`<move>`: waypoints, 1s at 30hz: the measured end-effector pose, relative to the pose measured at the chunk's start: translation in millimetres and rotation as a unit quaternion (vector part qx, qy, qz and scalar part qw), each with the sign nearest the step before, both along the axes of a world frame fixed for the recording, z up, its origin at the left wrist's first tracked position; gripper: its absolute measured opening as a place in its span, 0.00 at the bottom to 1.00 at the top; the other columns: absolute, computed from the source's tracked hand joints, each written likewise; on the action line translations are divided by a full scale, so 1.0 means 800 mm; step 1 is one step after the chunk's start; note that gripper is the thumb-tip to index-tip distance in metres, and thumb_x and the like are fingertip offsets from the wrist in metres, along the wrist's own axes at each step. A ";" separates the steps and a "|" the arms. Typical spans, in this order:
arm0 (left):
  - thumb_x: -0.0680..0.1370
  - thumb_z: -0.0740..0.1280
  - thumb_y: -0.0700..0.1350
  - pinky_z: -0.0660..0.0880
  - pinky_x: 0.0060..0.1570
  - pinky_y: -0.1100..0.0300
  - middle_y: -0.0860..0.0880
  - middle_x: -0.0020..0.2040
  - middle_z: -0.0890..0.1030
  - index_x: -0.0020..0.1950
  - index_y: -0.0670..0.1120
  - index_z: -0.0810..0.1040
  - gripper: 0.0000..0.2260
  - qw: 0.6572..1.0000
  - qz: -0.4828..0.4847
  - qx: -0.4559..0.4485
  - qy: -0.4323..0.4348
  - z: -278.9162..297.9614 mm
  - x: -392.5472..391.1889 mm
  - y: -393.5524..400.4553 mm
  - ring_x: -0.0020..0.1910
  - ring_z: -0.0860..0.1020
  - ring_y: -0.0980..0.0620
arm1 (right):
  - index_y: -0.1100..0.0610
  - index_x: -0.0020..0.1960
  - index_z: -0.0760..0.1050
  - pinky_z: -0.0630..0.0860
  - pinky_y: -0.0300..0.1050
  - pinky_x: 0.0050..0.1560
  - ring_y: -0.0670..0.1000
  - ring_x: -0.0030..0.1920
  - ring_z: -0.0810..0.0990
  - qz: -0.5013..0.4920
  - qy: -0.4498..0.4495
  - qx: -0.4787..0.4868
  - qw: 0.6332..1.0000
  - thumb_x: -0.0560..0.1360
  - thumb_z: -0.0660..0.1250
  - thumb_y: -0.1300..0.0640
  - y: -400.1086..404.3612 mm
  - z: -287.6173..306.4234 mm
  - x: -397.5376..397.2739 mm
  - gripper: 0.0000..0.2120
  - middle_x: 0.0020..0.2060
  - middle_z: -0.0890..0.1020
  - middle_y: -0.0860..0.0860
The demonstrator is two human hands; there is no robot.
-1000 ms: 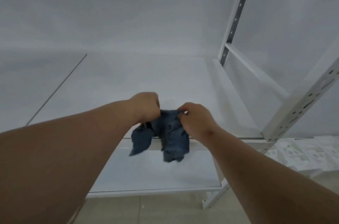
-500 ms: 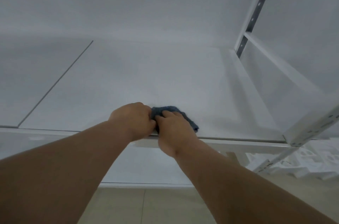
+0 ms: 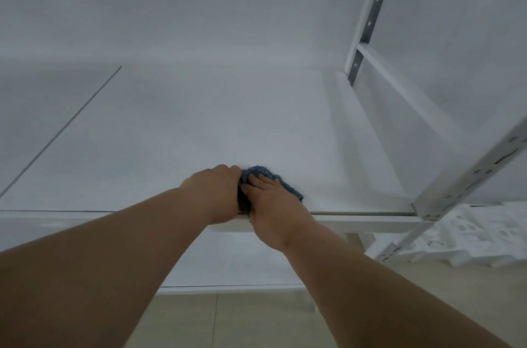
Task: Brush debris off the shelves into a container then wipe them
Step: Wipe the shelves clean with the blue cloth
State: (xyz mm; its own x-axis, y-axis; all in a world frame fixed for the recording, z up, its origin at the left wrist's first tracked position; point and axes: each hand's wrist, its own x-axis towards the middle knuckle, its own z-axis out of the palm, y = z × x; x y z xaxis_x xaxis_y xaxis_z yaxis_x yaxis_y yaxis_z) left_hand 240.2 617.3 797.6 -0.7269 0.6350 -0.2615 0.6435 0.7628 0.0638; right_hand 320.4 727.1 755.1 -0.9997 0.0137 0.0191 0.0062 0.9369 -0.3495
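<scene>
Head: hands (image 3: 242, 199) seemingly press cloth (image 3: 263, 172).

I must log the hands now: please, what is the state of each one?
Left hand: fingers curled, gripping the blue cloth at the shelf front.
Right hand: open, fingers flat, pressing on the cloth.

- The shelf (image 3: 199, 125) surface lies open to the left and toward the back wall.
- A slotted upright post (image 3: 467, 173) and side rail (image 3: 399, 85) block the right.
</scene>
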 end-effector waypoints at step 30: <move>0.79 0.57 0.47 0.63 0.69 0.52 0.53 0.72 0.63 0.74 0.52 0.63 0.23 0.984 -0.120 0.096 0.090 -0.034 0.058 0.218 0.71 0.57 0.48 | 0.47 0.79 0.45 0.40 0.53 0.77 0.53 0.78 0.42 -0.210 -0.102 0.030 0.972 0.79 0.53 0.60 0.200 0.007 0.067 0.32 0.79 0.45 0.50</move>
